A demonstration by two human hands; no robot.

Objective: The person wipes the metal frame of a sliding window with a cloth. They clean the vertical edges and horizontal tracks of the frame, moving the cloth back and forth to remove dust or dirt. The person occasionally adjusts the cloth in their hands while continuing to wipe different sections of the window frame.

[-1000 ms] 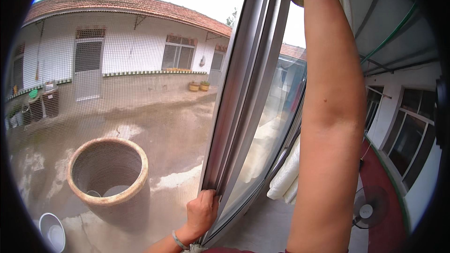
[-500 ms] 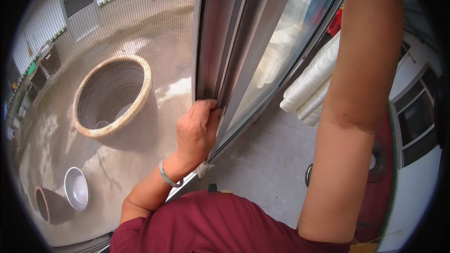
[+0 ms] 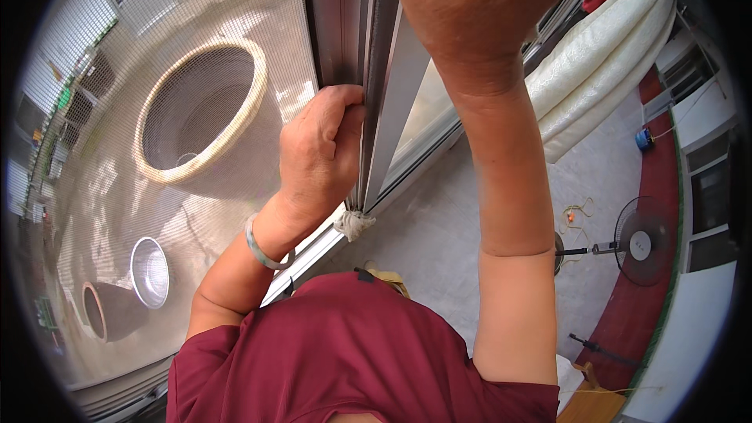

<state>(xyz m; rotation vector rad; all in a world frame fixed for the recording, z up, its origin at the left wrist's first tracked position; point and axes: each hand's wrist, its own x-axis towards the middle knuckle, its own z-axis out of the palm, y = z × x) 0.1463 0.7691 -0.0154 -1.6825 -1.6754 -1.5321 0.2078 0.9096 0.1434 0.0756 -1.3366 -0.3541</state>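
My left hand (image 3: 317, 153), with a pale bangle (image 3: 262, 249) on its wrist, has its fingers curled round the edge of an upright metal sliding frame (image 3: 337, 16). Mesh screen (image 3: 235, 0) stretches to the left of this frame. Raised high in front of the glass side is my right hand (image 3: 486, 8), seen from its back and partly cut off by the upper edge. It looks closed like a fist, and whatever its fingers hold is hidden. A knotted whitish cloth (image 3: 355, 224) sits at the foot of the frame.
Beyond the mesh stand a large round vat (image 3: 258, 86), a metal basin (image 3: 149, 272) and a tilted pot (image 3: 110, 312). On the right, a white curtain (image 3: 603, 63) hangs gathered. A standing fan (image 3: 642, 244) is near the wall, with a wooden piece (image 3: 587, 406) lower down.
My right hand has come down into view from above the upper edge, and its arm has shifted left. My left hand keeps its grip on the frame. The view has tilted and turned right.
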